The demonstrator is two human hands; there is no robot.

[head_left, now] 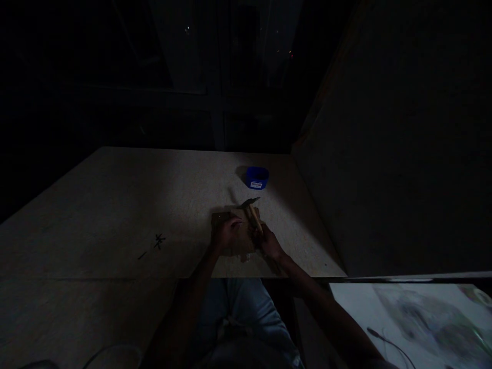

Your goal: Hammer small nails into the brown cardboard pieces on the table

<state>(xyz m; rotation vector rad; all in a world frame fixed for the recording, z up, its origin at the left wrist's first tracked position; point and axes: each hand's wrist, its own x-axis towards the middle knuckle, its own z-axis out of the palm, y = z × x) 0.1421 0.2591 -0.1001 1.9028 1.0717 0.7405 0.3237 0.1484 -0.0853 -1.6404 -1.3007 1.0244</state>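
My right hand [269, 243] is wrapped around the wooden handle of a hammer [253, 214], whose dark metal head points up and away. The hammer is tilted over a flat brown piece that looks like cardboard or wood [242, 242], lying near the table's front edge. My left hand [226, 231] is on the left side of that brown piece, its thumb and fingers drawn together. Anything small between those fingertips is lost in the dim light. A small cluster of dark, thin pieces like nails [159, 241] lies on the table to the left.
A blue plastic tub [257, 178] with a white label stands beyond the hammer on the pale table [172, 179]. A tall dark panel [392, 179] borders the table on the right. A cable [388, 341] lies on a white surface at the lower right. The light is very dim.
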